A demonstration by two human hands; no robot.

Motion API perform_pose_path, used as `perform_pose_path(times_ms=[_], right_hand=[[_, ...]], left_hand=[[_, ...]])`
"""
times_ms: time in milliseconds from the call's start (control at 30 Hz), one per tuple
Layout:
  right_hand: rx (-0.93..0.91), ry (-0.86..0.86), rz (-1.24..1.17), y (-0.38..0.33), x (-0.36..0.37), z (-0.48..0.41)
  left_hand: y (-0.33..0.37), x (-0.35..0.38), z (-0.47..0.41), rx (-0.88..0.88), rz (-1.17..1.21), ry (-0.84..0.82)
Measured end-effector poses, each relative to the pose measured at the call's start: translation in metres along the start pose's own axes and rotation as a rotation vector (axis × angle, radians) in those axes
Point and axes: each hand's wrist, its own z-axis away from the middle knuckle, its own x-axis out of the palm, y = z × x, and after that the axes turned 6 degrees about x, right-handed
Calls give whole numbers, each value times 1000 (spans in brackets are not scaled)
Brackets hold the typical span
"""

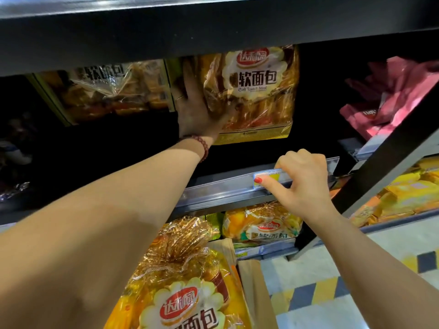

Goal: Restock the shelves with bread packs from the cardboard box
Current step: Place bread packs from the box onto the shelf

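Observation:
My left hand (196, 108) reaches deep into the dark shelf and grips the left edge of an upright yellow bread pack (256, 91). A second bread pack (107, 89) stands further left on the same shelf. My right hand (301, 179) is curled over the shelf's front rail (213, 193), fingers on top, thumb pressed on the yellow price tag (273, 175). Below, another bread pack (185, 293) lies in the cardboard box (254, 288), its twisted top pointing up.
The black shelf above (213, 27) overhangs closely. One more bread pack (263, 224) sits on the lower shelf. Pink packs (389, 98) fill the right bay behind a slanted black upright (384, 162), yellow packs (403, 195) below them. Tiled floor lies at the lower right.

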Motion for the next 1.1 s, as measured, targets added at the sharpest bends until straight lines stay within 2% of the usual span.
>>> perform_pose_path(times_ms=[33,67,133,200,300,800,900,1000,1100], right_hand=[[0,1,3,0,0,0],[-1,-2,8,0,0,1],[3,-11,22,0,0,1],[9,-11,26,0,0,0],[9,-4,15,0,1,0],[-3,21,-5,3,6,2],[-12,29,-3,3,6,2],[-17,27,1,4,7,2],[-18,20,0,4,7,2]], left_hand=[[-8,4,1,161,-124,78],[-15,6,3,313,-317,94],[-24,5,5,583,-554,74],[-24,5,0,747,-695,101],[-23,10,0,872,-848,126],[-19,43,-10,795,-872,234],[-17,40,-6,843,-875,280],[-18,39,-8,975,-862,355],[-24,44,-14,1069,-903,243]])
